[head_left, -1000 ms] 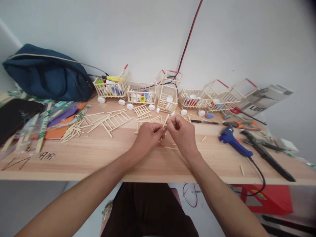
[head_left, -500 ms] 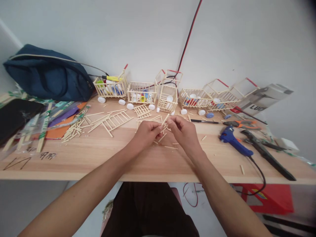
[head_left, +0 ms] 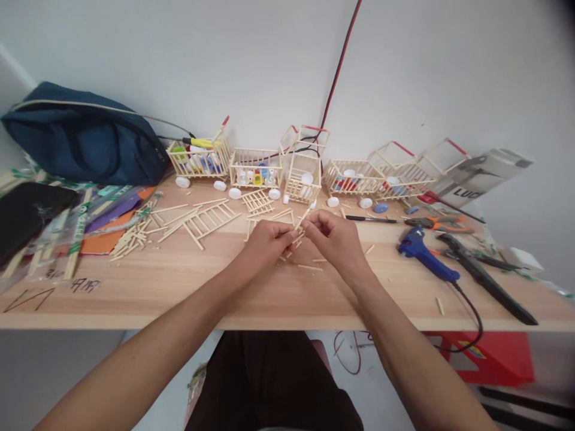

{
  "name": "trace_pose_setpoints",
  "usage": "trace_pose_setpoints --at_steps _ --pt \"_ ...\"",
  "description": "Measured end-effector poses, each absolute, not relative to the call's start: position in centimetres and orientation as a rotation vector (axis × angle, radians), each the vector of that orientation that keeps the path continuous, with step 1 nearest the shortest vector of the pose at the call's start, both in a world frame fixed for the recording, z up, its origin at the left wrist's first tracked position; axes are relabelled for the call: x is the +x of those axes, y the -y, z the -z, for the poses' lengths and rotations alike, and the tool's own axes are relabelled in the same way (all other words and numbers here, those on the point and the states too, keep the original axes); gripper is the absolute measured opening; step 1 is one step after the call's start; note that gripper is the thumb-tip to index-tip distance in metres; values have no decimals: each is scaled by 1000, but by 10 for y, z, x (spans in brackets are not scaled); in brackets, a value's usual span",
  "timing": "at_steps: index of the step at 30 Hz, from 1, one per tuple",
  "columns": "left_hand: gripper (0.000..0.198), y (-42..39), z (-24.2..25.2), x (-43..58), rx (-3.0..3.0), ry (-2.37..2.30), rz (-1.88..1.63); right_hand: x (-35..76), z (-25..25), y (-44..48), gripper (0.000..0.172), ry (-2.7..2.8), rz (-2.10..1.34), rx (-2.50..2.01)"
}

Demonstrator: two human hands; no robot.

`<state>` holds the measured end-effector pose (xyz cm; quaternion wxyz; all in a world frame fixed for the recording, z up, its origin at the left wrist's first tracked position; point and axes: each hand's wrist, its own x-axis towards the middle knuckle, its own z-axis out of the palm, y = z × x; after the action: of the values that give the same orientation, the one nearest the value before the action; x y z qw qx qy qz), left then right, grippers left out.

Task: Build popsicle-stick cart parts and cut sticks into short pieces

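Over the middle of the wooden table, my left hand pinches a short wooden stick between thumb and fingertips. My right hand is closed at the same stick, its thumb and forefinger against it; both hands hide much of what they hold. Loose cut sticks lie under and around the hands. Beyond my left hand are a small stick lattice and a larger ladder-like stick frame. Small stick-built shopping carts with white wheels stand in a row along the wall.
To the right lie a blue glue gun, orange-handled pliers, a black-handled tool and a black pen. On the left are a navy bag, a black phone-like slab and a pile of sticks. The table's front edge runs before me.
My right fingertips have shifted slightly left and closer to the left hand along the stick. The whole view has moved a little; nothing else visibly differs.
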<state>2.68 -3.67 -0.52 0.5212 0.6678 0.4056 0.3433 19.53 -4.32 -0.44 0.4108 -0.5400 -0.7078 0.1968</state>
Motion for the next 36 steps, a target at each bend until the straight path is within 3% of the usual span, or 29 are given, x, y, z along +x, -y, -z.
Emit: trace_pose_setpoints --at_steps 15,24,36 --pt "34 36 4 23 1479 -908 -715 209 0 36 12 1779 29 -1479" --pt "35 36 7 27 1496 -921 -767 214 -5 43 31 1745 -247 -1414" --pt "34 41 5 28 1840 -1106 -881 198 4 37 16 1591 -546 -1410"
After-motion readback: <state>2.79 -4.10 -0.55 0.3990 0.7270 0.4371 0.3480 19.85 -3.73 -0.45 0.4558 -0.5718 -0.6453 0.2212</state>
